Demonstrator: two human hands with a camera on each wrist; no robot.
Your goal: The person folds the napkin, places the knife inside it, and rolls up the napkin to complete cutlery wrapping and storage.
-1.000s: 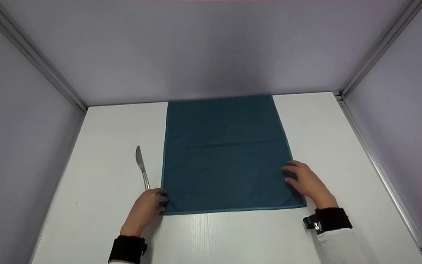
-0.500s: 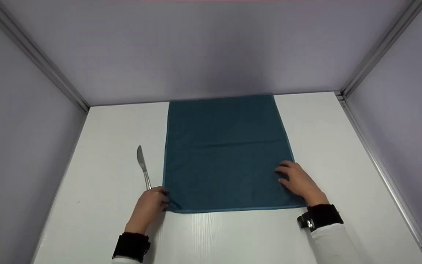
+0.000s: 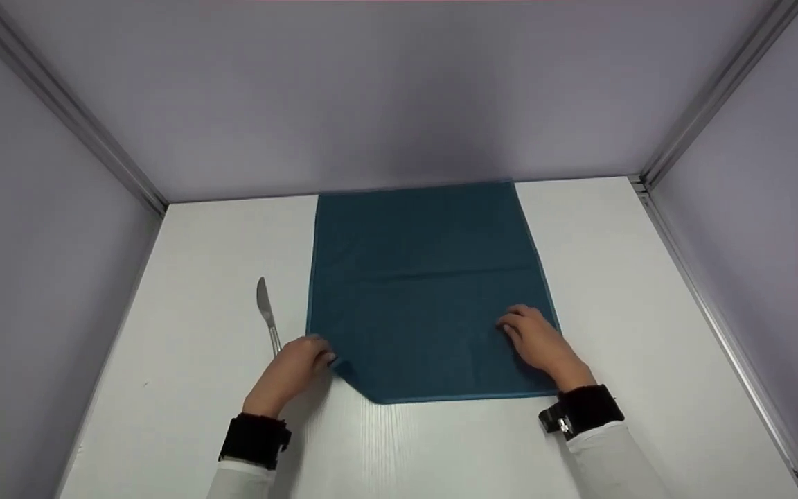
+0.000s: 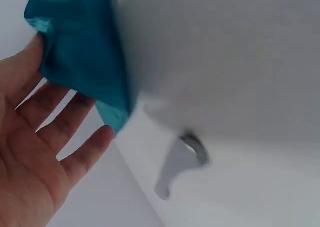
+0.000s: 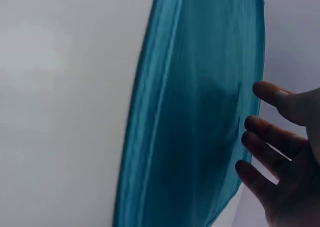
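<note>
A teal cloth (image 3: 427, 277) lies spread on the white table (image 3: 621, 277), its far edge against the back wall. My left hand (image 3: 295, 367) pinches the cloth's near left corner and holds it lifted and drawn inward, so the near edge now runs diagonally there. The left wrist view shows that corner (image 4: 80, 52) bunched between thumb and fingers (image 4: 65, 132). My right hand (image 3: 534, 339) rests flat on the cloth near its right edge. In the right wrist view its fingers (image 5: 270, 142) lie spread beside the cloth (image 5: 195, 112).
A metal table knife (image 3: 265, 312) lies on the table just left of the cloth, its handle near my left hand; it appears blurred in the left wrist view (image 4: 182, 162). Grey walls with aluminium rails (image 3: 94, 145) close in the left, back and right sides.
My left hand has taken the near left corner and pulled it up and rightward, folding it in. My right hand slid leftward across the cloth.
</note>
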